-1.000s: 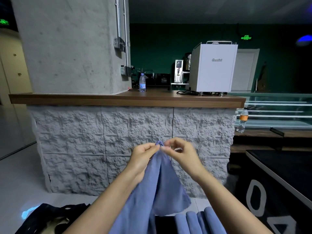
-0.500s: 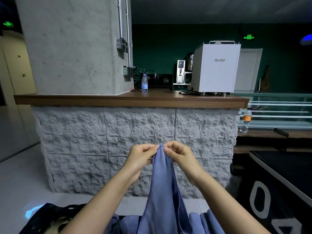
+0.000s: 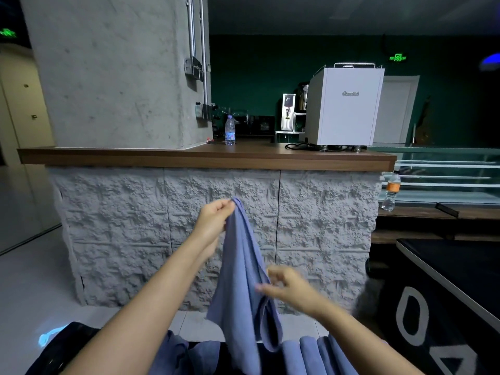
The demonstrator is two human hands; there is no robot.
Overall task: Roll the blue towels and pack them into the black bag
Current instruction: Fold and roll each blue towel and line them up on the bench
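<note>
Head view: we are spreading one blue towel (image 3: 239,266), which hangs in mid-air. Our left grip (image 3: 215,220) pinches its top corner. Our right grip (image 3: 288,288) sits at the side edge, too blurred to tell whether it holds. Next we probably need a second corner caught and the cloth laid flat for rolling. What seems the black bag (image 3: 62,353) is cut off, near left.
</note>
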